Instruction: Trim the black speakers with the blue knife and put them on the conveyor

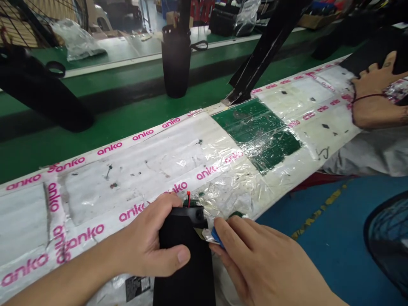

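Below the centre lies a black sleeve-like piece [186, 272] with a dark, rounded end part [190, 213]. A thin red wire with a small red connector [188, 199] sticks up from that end. My left hand [156, 242] is wrapped round the left side of the black piece, its thumb lying across the top. In my right hand [255, 255] is a small blue tool [217, 236], pinched between thumb and fingers. The tool's pale, flat tip touches or nearly touches the right edge of the piece, just below the dark end; the exact contact is hidden.
A taped white work surface [153, 157] with pink lettering runs across. Behind it, a green conveyor [127, 95] carries black pieces [176, 63]. A black post [264, 46] rises beyond centre. Another person's hand [376, 85] rests at upper right; a round fan guard [389, 246] stands at right.
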